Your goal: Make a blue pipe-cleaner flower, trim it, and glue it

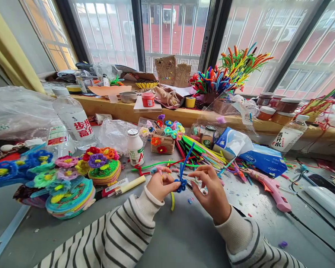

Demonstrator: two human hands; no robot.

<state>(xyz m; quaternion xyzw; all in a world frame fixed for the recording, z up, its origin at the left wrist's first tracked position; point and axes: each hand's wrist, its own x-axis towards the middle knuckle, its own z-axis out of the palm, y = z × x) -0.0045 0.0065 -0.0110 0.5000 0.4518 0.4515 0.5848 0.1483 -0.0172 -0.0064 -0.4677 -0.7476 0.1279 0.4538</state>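
Note:
My left hand (pixel 161 185) pinches a blue pipe-cleaner flower (pixel 181 186) between thumb and fingers. Its looped petals sit low, and blue stems (pixel 186 160) stick up above them. Close by on the right is my right hand (pixel 210 191), its fingers curled and the thumb and index fingertips slightly apart beside the petals. A shiny metal thing shows behind these fingers; I cannot make out its kind. Below the flower, a short yellow pipe-cleaner piece (pixel 172 201) hangs or lies. A pinkish piece (pixel 159 169) lies by my left fingers.
Finished pipe-cleaner flowers (pixel 65 173) crowd the left, beside a white bottle (pixel 135 147) and a glue stick (pixel 131 185). Loose pipe cleaners (pixel 201 150) lie behind my hands. A pink glue gun (pixel 270 188) with its cable, a tissue pack (pixel 264 158) and a water bottle (pixel 290 134) stand right.

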